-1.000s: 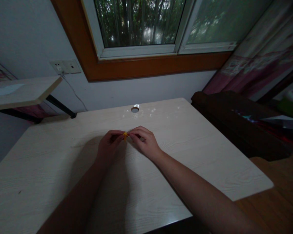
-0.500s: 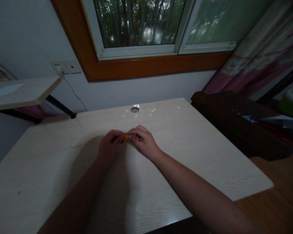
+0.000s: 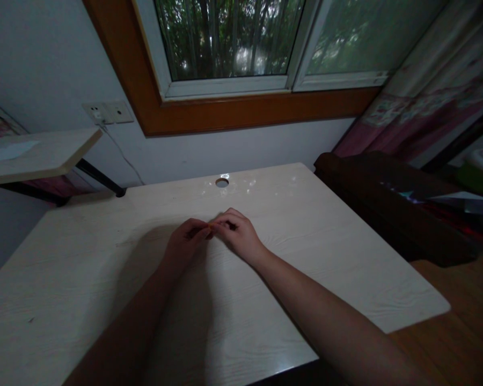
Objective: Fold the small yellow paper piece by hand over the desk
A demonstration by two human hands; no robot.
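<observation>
Both hands meet over the middle of the pale wood-grain desk [image 3: 306, 225], fingertips pressed together. A small orange-yellow thing [image 3: 211, 225] shows as a sliver between them; its kind is hidden by the fingers. My left hand [image 3: 185, 239] pinches it from the left, thumb against the fingers. From the right, my right hand [image 3: 238, 231] is closed in a pinch at the same spot, its fingers curled. A bit of something pale shows near the right fingertips, too small to name.
A round cable hole [image 3: 222, 183] lies near the desk's back edge. At the left stands a raised shelf [image 3: 60, 155] on black legs. A wall socket [image 3: 108, 112] with a plugged cord is behind it. Dark wooden furniture [image 3: 370, 198] adjoins the right side.
My left hand has shifted slightly right, closer to the right fingertips. Less of the yellow thing shows now than before. My right hand has hardly moved.
</observation>
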